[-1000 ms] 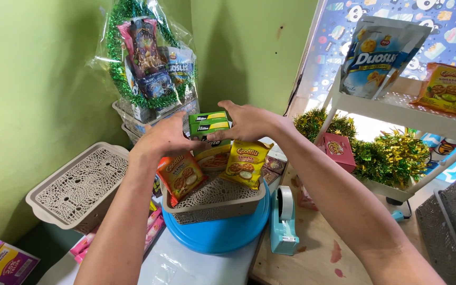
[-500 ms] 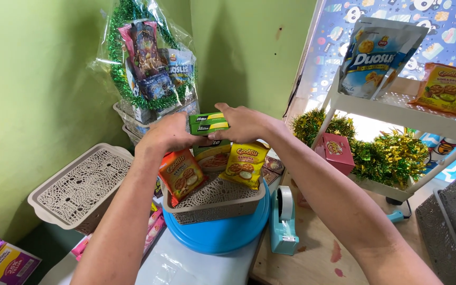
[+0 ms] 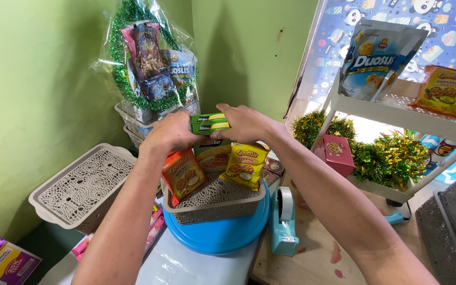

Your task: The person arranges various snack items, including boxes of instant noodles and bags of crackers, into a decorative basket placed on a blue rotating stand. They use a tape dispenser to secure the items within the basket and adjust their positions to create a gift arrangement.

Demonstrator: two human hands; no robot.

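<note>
One head camera looks down, close over the basket (image 3: pixel 215 203)

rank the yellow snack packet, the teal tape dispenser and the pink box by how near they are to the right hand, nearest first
From the right hand, in the head view:
1. Yellow snack packet, just below the hand, standing in the lace-pattern basket.
2. Pink box, off to the right, in front of the tinsel.
3. Teal tape dispenser, lowest in view, on the wooden table beside the blue tray.
</note>
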